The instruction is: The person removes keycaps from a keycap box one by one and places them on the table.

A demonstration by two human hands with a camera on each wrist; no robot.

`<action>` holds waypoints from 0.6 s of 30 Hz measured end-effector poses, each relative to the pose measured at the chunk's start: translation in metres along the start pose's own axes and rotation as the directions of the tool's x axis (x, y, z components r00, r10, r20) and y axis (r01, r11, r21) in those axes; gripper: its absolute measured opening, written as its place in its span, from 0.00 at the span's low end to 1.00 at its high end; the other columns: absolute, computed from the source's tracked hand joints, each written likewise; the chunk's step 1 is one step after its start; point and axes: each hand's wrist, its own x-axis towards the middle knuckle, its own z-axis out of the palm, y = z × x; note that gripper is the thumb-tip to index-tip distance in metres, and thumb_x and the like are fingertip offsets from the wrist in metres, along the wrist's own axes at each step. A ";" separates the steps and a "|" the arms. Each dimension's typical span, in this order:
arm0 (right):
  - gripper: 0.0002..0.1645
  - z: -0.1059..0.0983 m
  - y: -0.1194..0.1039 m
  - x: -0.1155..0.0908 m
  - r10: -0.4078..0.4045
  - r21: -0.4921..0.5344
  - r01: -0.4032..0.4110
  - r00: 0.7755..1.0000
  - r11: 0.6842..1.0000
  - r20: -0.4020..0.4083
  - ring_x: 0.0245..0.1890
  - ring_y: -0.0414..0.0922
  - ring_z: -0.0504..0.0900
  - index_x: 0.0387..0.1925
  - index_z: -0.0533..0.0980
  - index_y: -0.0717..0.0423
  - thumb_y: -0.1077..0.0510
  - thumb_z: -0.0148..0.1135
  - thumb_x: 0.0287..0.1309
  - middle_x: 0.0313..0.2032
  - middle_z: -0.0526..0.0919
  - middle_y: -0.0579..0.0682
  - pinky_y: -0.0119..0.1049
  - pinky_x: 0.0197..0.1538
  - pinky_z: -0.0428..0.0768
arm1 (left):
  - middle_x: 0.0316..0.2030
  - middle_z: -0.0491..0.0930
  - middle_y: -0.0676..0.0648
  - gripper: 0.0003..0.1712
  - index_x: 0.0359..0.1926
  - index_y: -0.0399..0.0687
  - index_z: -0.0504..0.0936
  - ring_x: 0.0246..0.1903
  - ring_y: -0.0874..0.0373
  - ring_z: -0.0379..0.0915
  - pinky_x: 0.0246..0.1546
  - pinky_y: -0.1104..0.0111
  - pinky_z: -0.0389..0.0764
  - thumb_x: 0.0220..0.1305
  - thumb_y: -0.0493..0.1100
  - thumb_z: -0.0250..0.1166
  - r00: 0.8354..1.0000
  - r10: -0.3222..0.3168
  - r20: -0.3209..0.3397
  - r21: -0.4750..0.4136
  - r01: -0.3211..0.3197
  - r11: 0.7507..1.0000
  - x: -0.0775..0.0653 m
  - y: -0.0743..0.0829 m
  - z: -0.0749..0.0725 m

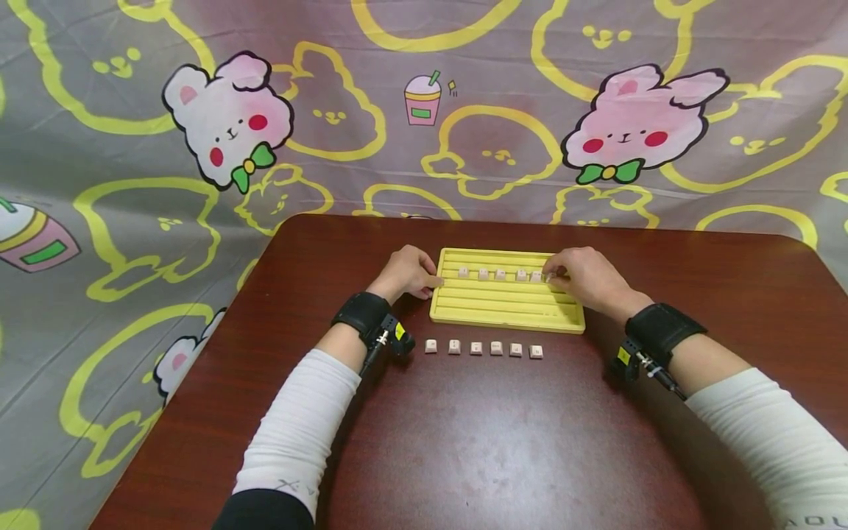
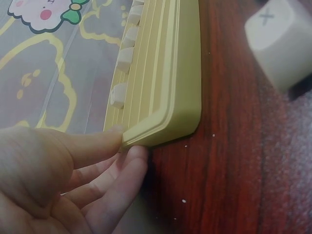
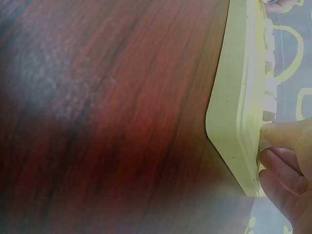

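Note:
A yellow ridged tray (image 1: 506, 322) lies on the table, with several white keycaps (image 1: 500, 274) standing in a row along one of its upper grooves. My left hand (image 1: 405, 274) pinches the tray's left edge; in the left wrist view the thumb (image 2: 95, 148) is on top of the rim and the fingers are below. At the right end of the row, my right hand (image 1: 586, 278) pinches one more keycap (image 3: 265, 140) between thumb and fingers, partly hidden by them. That keycap is at the groove, close to its neighbour.
Several loose keycaps (image 1: 475, 348) form a line on the dark wooden table (image 1: 490, 434) just in front of the tray. Behind the table hangs a patterned cloth (image 1: 371, 88). Both wrists wear black straps with small cameras (image 1: 397, 335).

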 end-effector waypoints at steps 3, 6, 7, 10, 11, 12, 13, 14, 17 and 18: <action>0.11 0.000 0.000 -0.001 -0.003 0.001 0.003 1.000 1.000 -0.003 0.44 0.51 0.83 0.45 0.84 0.59 0.64 0.67 0.59 0.43 0.87 0.57 0.50 0.50 0.83 | 0.43 0.79 0.37 0.12 0.41 0.35 0.81 0.25 0.56 0.83 0.28 0.69 0.89 0.60 0.39 0.71 1.000 0.000 -0.001 0.000 0.000 1.000 0.000 0.000 0.001; 0.11 0.000 0.000 -0.001 -0.007 0.003 0.007 1.000 1.000 -0.008 0.44 0.51 0.83 0.45 0.84 0.59 0.64 0.67 0.59 0.43 0.87 0.57 0.50 0.49 0.83 | 0.42 0.79 0.37 0.12 0.40 0.35 0.81 0.24 0.57 0.82 0.28 0.69 0.88 0.60 0.39 0.71 1.000 -0.004 -0.004 0.004 0.004 1.000 0.001 0.000 0.001; 0.11 0.000 0.000 -0.002 -0.007 0.004 0.007 1.000 1.000 -0.008 0.44 0.51 0.83 0.45 0.84 0.59 0.64 0.67 0.59 0.43 0.87 0.57 0.50 0.49 0.83 | 0.42 0.79 0.37 0.12 0.40 0.35 0.81 0.24 0.57 0.82 0.28 0.69 0.88 0.60 0.39 0.71 1.000 -0.005 -0.006 0.005 0.005 1.000 0.001 0.000 0.001; 0.12 0.000 0.000 -0.002 -0.007 0.008 0.007 1.000 1.000 -0.009 0.44 0.51 0.83 0.45 0.84 0.59 0.64 0.68 0.59 0.43 0.87 0.57 0.50 0.49 0.83 | 0.42 0.78 0.38 0.12 0.40 0.35 0.81 0.23 0.58 0.82 0.28 0.69 0.88 0.60 0.39 0.71 1.000 -0.002 -0.006 0.011 0.002 1.000 0.000 0.000 0.001; 0.12 0.000 0.000 -0.002 -0.007 0.010 0.007 1.000 1.000 -0.009 0.43 0.51 0.83 0.45 0.84 0.60 0.65 0.68 0.59 0.43 0.87 0.57 0.50 0.49 0.83 | 0.42 0.78 0.38 0.12 0.40 0.36 0.81 0.23 0.58 0.82 0.28 0.69 0.88 0.60 0.39 0.71 1.000 0.000 -0.006 0.012 0.000 1.000 0.001 -0.001 0.001; 0.12 0.000 0.000 -0.002 -0.006 0.012 0.006 1.000 1.000 -0.008 0.44 0.51 0.83 0.45 0.84 0.60 0.65 0.68 0.59 0.43 0.87 0.57 0.50 0.49 0.83 | 0.43 0.78 0.38 0.12 0.40 0.35 0.81 0.23 0.58 0.82 0.28 0.69 0.88 0.60 0.39 0.71 1.000 0.000 -0.005 0.013 0.000 1.000 0.001 0.000 0.001; 0.12 -0.001 0.000 -0.001 -0.005 0.013 0.005 1.000 1.000 -0.007 0.43 0.51 0.83 0.45 0.84 0.60 0.65 0.68 0.59 0.43 0.87 0.57 0.50 0.50 0.83 | 0.43 0.78 0.37 0.12 0.40 0.36 0.81 0.23 0.58 0.82 0.28 0.69 0.88 0.60 0.39 0.71 1.000 0.002 -0.004 0.015 -0.002 1.000 0.000 -0.001 0.001; 0.12 -0.001 0.000 -0.001 -0.005 0.013 0.005 1.000 1.000 -0.006 0.43 0.51 0.83 0.45 0.84 0.60 0.65 0.68 0.59 0.43 0.87 0.57 0.50 0.50 0.83 | 0.43 0.78 0.37 0.12 0.40 0.36 0.82 0.23 0.58 0.82 0.28 0.69 0.88 0.60 0.39 0.71 1.000 0.003 -0.002 0.016 -0.003 1.000 0.000 -0.001 0.001; 0.12 -0.001 0.000 -0.001 -0.005 0.011 0.005 1.000 1.000 -0.006 0.43 0.51 0.83 0.45 0.84 0.60 0.65 0.67 0.59 0.43 0.87 0.57 0.50 0.50 0.83 | 0.44 0.78 0.37 0.12 0.40 0.36 0.82 0.23 0.57 0.82 0.28 0.69 0.88 0.60 0.39 0.71 1.000 0.003 -0.004 0.019 -0.003 1.000 0.000 -0.001 0.001; 0.12 -0.001 0.000 -0.001 -0.006 0.011 0.006 1.000 1.000 -0.005 0.44 0.51 0.83 0.46 0.84 0.60 0.65 0.67 0.59 0.43 0.87 0.57 0.51 0.50 0.83 | 0.44 0.78 0.37 0.12 0.41 0.36 0.82 0.23 0.57 0.82 0.28 0.69 0.88 0.60 0.39 0.71 1.000 0.003 -0.003 0.021 -0.003 1.000 0.000 -0.001 0.001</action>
